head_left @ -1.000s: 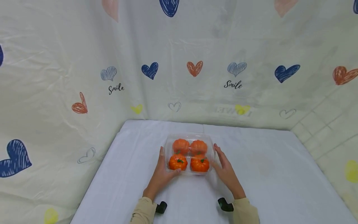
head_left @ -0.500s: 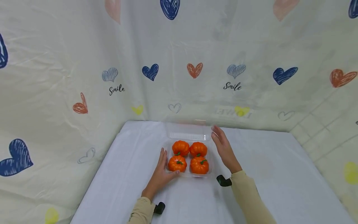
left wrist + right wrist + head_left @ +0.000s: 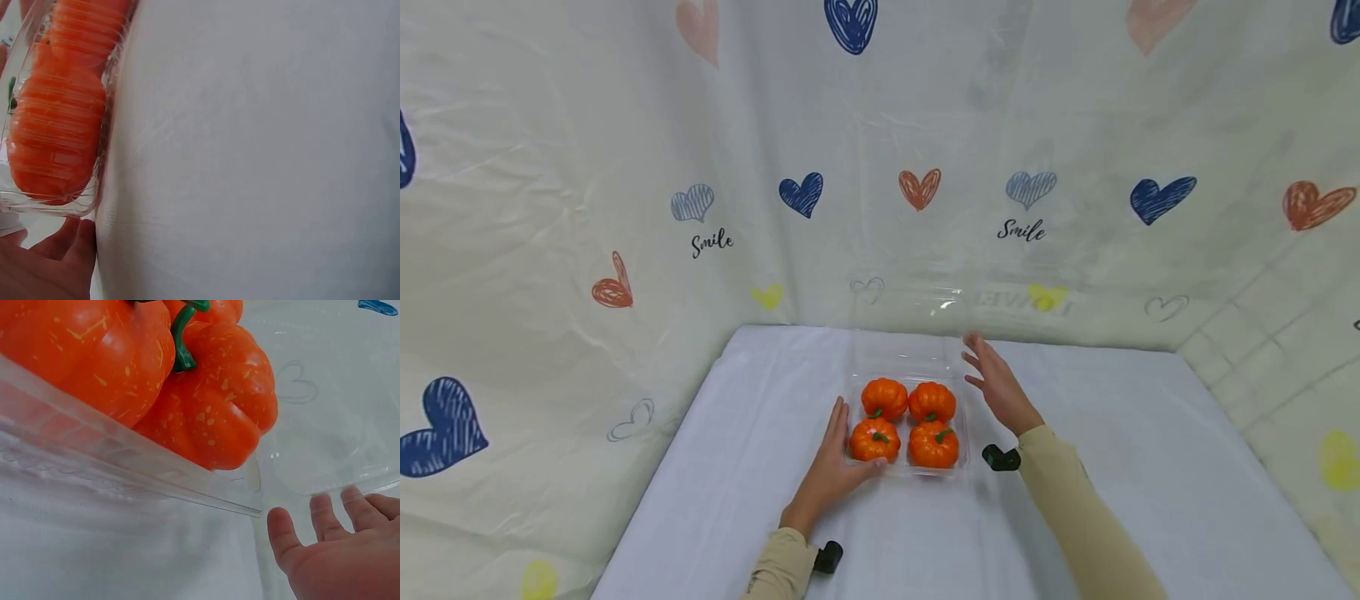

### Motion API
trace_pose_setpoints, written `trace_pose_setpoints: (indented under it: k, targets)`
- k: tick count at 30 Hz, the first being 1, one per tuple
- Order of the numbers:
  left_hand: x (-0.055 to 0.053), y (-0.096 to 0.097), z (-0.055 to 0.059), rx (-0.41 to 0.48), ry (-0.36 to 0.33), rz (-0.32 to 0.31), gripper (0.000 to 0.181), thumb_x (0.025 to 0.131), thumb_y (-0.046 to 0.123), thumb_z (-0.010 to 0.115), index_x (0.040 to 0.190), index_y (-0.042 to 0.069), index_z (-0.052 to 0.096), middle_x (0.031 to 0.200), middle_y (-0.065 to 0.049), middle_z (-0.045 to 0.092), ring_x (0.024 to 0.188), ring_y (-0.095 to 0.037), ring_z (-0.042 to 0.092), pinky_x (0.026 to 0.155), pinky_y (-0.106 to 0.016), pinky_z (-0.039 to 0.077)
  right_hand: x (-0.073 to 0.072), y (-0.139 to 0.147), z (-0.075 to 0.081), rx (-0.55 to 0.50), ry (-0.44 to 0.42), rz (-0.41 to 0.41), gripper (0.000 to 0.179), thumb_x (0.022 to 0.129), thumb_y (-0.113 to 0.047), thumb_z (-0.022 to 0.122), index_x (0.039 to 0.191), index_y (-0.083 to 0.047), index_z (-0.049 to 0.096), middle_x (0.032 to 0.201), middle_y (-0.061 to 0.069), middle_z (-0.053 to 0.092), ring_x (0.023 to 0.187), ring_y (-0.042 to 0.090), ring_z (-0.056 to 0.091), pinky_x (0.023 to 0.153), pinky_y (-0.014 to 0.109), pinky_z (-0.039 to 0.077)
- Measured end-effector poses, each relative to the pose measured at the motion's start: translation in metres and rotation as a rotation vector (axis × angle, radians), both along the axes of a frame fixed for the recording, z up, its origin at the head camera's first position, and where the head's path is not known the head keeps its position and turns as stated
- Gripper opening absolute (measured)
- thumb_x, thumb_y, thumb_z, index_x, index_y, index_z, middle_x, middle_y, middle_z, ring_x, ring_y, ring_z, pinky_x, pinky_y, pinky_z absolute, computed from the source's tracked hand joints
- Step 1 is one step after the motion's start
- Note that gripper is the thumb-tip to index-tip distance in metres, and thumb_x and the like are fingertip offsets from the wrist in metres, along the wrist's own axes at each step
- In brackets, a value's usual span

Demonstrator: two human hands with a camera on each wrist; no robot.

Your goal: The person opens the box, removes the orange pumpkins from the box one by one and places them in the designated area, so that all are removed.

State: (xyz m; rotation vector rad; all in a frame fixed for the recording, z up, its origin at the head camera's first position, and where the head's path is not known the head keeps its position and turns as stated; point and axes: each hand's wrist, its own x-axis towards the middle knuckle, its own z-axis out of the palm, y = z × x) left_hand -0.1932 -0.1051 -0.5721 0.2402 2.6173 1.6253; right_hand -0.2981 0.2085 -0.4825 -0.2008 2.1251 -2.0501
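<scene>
A clear plastic clamshell container (image 3: 931, 472) lies on the white cloth with its lid (image 3: 907, 343) raised up at the back. Inside sit several small orange pumpkins (image 3: 933, 444) with green stems. My left hand (image 3: 831, 477) holds the container's near left corner, fingers along the left side and thumb at the front edge. In the left wrist view, its fingers (image 3: 78, 247) are at the container's end. My right hand (image 3: 1002, 385) is beside the lid's right side, fingers spread; in the right wrist view the fingertips (image 3: 320, 503) are right at the lid's lower edge.
The table (image 3: 1120, 467) is covered in white cloth. Behind it hangs a pale curtain (image 3: 880, 108) printed with hearts and words. A black wrist camera (image 3: 1002, 458) sits on the right wrist, another (image 3: 828, 557) on the left.
The lid, closed over the pumpkins at first, has swung up and back. My right hand has moved from the container's right side up beside the lid. The left hand has barely moved.
</scene>
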Motion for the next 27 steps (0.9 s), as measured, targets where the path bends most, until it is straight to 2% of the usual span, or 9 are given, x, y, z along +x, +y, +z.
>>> trace_pose_setpoints:
  k: [6,15,22,27]
  targets:
    - [0.002,0.001,0.002,-0.021,-0.008,-0.002,0.123,0.087,0.059,0.084,0.173,0.010,0.011,0.180,-0.002,0.002,0.163,-0.029,0.018,0.125,-0.051,0.028,-0.007,0.001,-0.008,0.018,-0.104,0.022,0.097,0.106,-0.073,0.034,0.173,-0.012,-0.001,0.180,0.010,0.003,0.164,0.032,0.005,0.128,0.061,0.019]
    - [0.001,-0.002,0.002,-0.047,-0.001,-0.015,0.124,0.087,0.061,0.083,0.173,0.011,0.010,0.180,0.002,0.001,0.163,-0.026,0.015,0.126,-0.051,0.026,-0.009,0.003,-0.023,-0.034,-0.191,0.081,0.104,0.105,-0.076,0.033,0.170,-0.009,-0.014,0.179,0.010,-0.009,0.164,0.028,-0.006,0.130,0.056,0.012]
    - [0.000,-0.003,0.004,-0.024,-0.010,-0.019,0.123,0.087,0.058,0.084,0.173,0.012,0.010,0.180,0.004,0.001,0.163,-0.024,0.016,0.127,-0.049,0.025,-0.008,0.003,-0.033,-0.084,-0.256,0.065,0.108,0.104,-0.076,0.036,0.169,-0.008,-0.016,0.179,0.011,-0.009,0.164,0.027,-0.005,0.130,0.052,0.011]
    - [0.000,-0.003,0.004,-0.017,-0.005,-0.021,0.122,0.088,0.056,0.084,0.173,0.010,0.011,0.180,0.003,0.002,0.162,-0.025,0.018,0.126,-0.050,0.026,-0.006,0.001,-0.031,-0.046,-0.254,0.076,0.104,0.106,-0.073,0.034,0.169,-0.006,-0.015,0.179,0.015,-0.010,0.164,0.030,-0.006,0.130,0.053,0.009]
